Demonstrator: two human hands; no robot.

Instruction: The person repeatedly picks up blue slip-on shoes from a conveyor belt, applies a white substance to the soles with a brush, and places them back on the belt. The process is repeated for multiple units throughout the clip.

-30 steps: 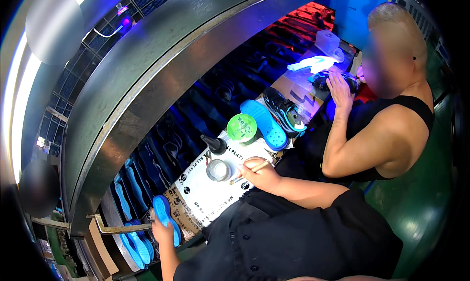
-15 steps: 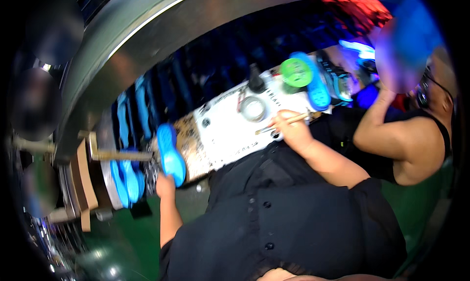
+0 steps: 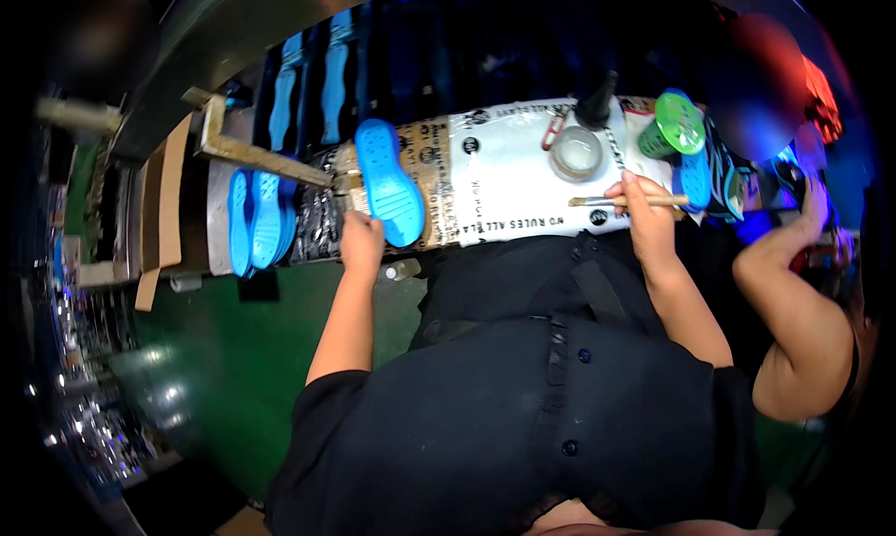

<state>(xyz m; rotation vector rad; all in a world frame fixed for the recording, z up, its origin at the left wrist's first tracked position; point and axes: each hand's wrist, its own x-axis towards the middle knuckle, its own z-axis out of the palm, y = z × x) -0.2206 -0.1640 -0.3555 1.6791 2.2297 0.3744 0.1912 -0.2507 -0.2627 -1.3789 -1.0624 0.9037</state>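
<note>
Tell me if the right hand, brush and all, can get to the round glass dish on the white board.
Probably yes. The right hand holds the brush just below the glass dish, with only bare white board between them. The black cone-tipped bottle stands behind the dish, out of the way.

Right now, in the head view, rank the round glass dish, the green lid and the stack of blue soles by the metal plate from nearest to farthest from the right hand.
From the right hand, which holds a brush:
1. Round glass dish, just up and to its left on the white board.
2. Green lid, up and slightly to its right.
3. Stack of blue soles, far to the left, beyond the left hand.
</note>
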